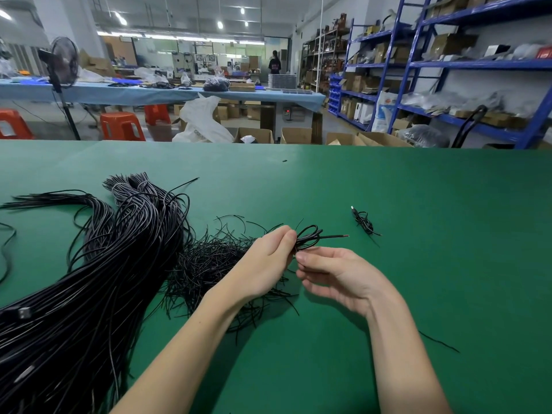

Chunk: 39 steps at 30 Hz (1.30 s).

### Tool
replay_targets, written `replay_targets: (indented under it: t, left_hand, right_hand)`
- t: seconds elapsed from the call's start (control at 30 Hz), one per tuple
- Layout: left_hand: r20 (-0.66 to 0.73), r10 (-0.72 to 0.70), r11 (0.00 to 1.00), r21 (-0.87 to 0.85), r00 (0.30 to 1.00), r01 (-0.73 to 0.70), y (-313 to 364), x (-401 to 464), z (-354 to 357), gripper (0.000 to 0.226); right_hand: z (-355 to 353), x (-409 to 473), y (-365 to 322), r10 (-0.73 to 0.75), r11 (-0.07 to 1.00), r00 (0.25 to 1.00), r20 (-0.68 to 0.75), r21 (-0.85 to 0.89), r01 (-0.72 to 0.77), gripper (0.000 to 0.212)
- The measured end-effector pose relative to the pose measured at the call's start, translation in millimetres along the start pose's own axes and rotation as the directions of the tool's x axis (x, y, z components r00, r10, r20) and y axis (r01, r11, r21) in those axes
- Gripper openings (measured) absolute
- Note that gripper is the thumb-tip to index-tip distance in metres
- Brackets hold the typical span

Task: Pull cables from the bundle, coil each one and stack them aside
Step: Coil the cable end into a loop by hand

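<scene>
A thick bundle of black cables point(98, 264) lies across the left of the green table point(433, 264). Beside it sits a pile of thin black ties point(209, 261). My left hand point(265, 258) pinches a small black cable coil point(309, 236) at table centre, with one end sticking out to the right. My right hand point(334, 274) is just below the coil, fingers curled around a thin black strand that hangs from it. One finished coil point(364, 223) lies apart to the right.
A single loose tie point(439, 342) lies near my right forearm. Beyond the table's far edge are cardboard boxes point(295, 135), orange stools point(122, 126), a standing fan point(61, 67) and blue shelving point(448, 64). A person stands far off at the back.
</scene>
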<state>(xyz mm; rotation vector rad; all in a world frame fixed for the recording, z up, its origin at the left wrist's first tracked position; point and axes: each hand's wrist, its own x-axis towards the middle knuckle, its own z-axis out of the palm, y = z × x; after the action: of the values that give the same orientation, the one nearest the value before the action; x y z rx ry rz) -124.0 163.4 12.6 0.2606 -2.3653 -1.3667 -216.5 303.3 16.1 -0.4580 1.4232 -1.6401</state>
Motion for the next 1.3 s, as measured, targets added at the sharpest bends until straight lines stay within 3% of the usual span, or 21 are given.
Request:
replay_targets:
  t: [0.13, 0.3, 0.57, 0.67, 0.8, 0.93, 1.17, 1.3]
  left_hand:
    - [0.006, 0.001, 1.0, 0.017, 1.0, -0.001, 2, 1, 0, 0.038]
    - [0.013, -0.01, 1.0, 0.03, 1.0, 0.01, 2, 1, -1, 0.039]
    - [0.196, -0.02, 1.0, -0.003, 0.98, 0.021, 10, 0, -13, 0.038]
    - [0.263, -0.026, 0.999, 0.045, 0.964, 0.014, 13, -1, -19, 0.042]
    - [0.345, -0.031, 0.999, 0.052, 0.938, 0.014, 16, -3, -22, 0.037]
    - [0.353, -0.023, 0.995, 0.098, 0.935, -0.013, 18, -3, -22, 0.039]
    - [0.364, -0.02, 0.997, -0.056, 0.931, 0.044, 21, -6, -21, 0.037]
    - [0.37, -0.005, 0.986, -0.155, 0.929, 0.067, 25, -8, -18, 0.038]
  right_hand:
    - [-2, 0, 1, -0.081, 0.995, 0.996, -0.029, -0.067, 0.079, 0.014]
    - [-4, 2, 5, -0.307, 0.928, 0.951, -0.034, -0.23, 0.291, 0.027]
    - [-13, -5, -2, -0.459, 0.774, 0.884, 0.087, -0.449, 0.446, 0.021]
    - [-13, -8, -2, -0.491, 0.768, 0.867, 0.09, -0.425, 0.479, 0.017]
    - [-16, -11, -3, -0.509, 0.749, 0.855, 0.098, -0.439, 0.496, 0.027]
    - [-20, -10, -3, -0.524, 0.746, 0.847, 0.083, -0.436, 0.504, 0.033]
    - [-23, -7, 0, -0.546, 0.784, 0.836, 0.06, -0.316, 0.535, 0.046]
    - [-19, -7, 2, -0.534, 0.823, 0.842, 0.072, -0.183, 0.538, 0.043]
